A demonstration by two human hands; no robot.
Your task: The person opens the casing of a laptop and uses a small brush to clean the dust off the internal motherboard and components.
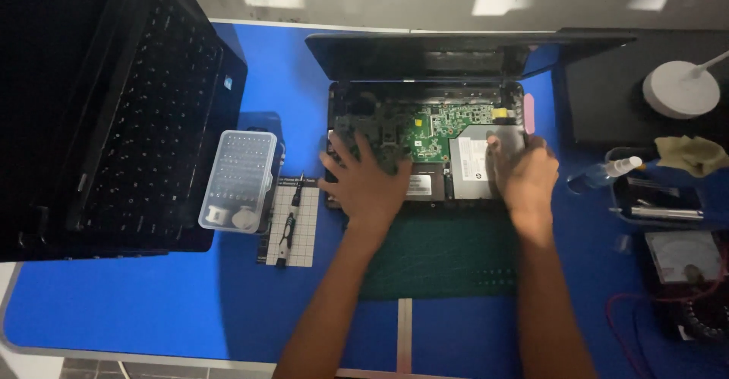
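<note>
Fingers of your left hand (pixel 370 184) splayed flat, bracing opened black laptop chassis (pixel 425 147); right hand (pixel 526 174) fingers curled gripping silver drive (pixel 478 168) edge for purchase.

Opened black laptop (pixel 425 132), green circuit board exposed, on blue table

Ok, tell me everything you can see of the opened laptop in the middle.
The opened laptop is black and lies flat on the blue table, its front edge on a dark green mat. Its keyboard cover is off, baring a green circuit board, a silver drive and black framing. The dark screen leans back. The left hand presses flat on its left side; the right hand rests at the right edge, fingers on the drive. A pink tool sits at its right rim.
</note>
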